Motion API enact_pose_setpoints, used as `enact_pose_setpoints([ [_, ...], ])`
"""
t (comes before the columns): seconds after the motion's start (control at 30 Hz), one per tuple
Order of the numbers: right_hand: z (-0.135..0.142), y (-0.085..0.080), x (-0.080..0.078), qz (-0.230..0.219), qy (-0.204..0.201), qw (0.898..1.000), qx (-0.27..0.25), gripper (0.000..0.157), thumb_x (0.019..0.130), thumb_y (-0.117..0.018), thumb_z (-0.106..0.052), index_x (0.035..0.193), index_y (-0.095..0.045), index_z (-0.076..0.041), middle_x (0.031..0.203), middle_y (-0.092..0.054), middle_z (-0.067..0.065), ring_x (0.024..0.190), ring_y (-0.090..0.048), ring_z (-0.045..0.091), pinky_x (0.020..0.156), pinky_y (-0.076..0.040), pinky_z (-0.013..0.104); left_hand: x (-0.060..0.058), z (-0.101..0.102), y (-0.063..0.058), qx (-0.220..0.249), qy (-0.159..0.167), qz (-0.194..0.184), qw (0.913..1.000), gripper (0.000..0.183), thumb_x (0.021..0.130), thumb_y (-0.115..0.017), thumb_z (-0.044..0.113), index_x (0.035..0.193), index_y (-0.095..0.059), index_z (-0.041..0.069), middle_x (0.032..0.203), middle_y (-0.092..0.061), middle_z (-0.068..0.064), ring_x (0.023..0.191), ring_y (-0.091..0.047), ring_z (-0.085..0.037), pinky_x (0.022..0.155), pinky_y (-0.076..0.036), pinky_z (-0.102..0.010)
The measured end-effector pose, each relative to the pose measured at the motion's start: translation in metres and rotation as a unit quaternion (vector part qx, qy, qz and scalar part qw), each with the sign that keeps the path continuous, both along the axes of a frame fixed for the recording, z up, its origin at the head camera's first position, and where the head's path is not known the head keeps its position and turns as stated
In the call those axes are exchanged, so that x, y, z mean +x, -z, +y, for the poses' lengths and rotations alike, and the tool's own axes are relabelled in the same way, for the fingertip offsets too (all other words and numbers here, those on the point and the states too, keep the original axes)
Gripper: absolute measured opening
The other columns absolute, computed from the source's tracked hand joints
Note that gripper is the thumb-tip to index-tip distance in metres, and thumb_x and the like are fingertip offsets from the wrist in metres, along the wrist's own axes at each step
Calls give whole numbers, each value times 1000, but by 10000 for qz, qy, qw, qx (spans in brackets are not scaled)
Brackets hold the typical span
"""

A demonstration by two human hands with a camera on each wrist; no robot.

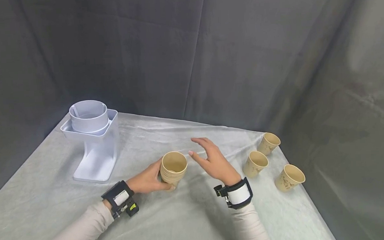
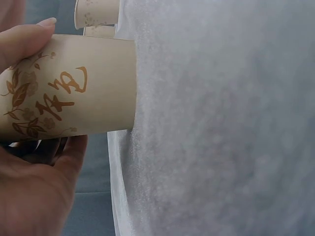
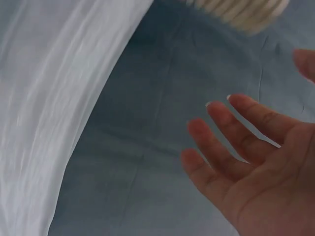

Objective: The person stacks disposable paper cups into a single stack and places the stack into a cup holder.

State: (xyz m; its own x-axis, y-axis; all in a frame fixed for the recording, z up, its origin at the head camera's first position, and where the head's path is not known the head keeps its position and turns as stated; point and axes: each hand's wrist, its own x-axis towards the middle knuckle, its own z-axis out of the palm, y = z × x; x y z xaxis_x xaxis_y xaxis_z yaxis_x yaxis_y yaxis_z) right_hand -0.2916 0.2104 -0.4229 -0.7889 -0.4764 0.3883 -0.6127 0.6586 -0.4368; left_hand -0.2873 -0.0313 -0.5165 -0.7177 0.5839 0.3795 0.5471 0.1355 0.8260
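seemingly steadying, my left hand [image 1: 148, 179] grips the cup stack [image 1: 173, 170]; my spread right hand [image 1: 216, 164] likely must pinch just one.

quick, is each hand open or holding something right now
Left hand: holding a stack of beige, tapered paper cups with brown floral print.
Right hand: open, holding nothing.

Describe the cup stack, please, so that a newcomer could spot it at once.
On the cloth, look between the white stand at left and the three single cups at right. There the left hand grips the stack, set apart from those cups by its several nested rims.
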Motion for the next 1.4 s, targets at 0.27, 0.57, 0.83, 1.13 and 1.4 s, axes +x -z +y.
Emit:
enact_pose_setpoints([
  [0.27, 48, 0, -19, 380, 746, 9964, -113, 47, 88, -56, -39, 126, -53, -11, 124, -54, 6, 114, -49, 23, 96, -41, 42, 1, 0, -2, 28, 9, -162, 9999, 87, 65, -81, 22, 137, -31, 21, 125, -51, -1, 118, -46, -15, 105, -31, -41],
  [0.57, 100, 1, -23, 122, 1973, 9798, 308, 56, 84, -61, -40, 126, -52, -4, 125, -52, 19, 116, -41, 37, 99, -33, 51, 2, 0, -3, 120, 78, -71, 9999, 85, 66, -80, 19, 137, -32, 19, 125, -52, -4, 118, -46, -20, 105, -31, -46],
  [0.83, 131, 6, -25, -21, 2446, 9685, 474, 63, 80, -65, -39, 126, -50, 0, 128, -48, 25, 117, -36, 42, 98, -30, 56, 3, 1, -5, 57, 22, -126, 9999, 86, 66, -80, 15, 137, -31, 18, 126, -51, -2, 118, -45, -18, 105, -31, -43],
  [1.13, 153, 12, -20, -144, 2622, 9628, 632, 64, 76, -69, -41, 123, -54, -1, 126, -48, 27, 121, -30, 47, 98, -16, 65, 20, 1, -30, 71, 10, -249, 9997, 83, 66, -78, 6, 136, -33, 6, 125, -51, -12, 118, -46, -26, 105, -31, -44],
  [1.4, 165, 17, -19, -577, 2660, 9595, 722, 64, 76, -68, -44, 125, -54, -4, 134, -44, 24, 124, -21, 53, 94, -14, 70, 21, 2, -31, 58, -44, -263, 9996, 84, 66, -78, 6, 136, -32, 6, 125, -51, -13, 119, -45, -27, 105, -30, -44],
])
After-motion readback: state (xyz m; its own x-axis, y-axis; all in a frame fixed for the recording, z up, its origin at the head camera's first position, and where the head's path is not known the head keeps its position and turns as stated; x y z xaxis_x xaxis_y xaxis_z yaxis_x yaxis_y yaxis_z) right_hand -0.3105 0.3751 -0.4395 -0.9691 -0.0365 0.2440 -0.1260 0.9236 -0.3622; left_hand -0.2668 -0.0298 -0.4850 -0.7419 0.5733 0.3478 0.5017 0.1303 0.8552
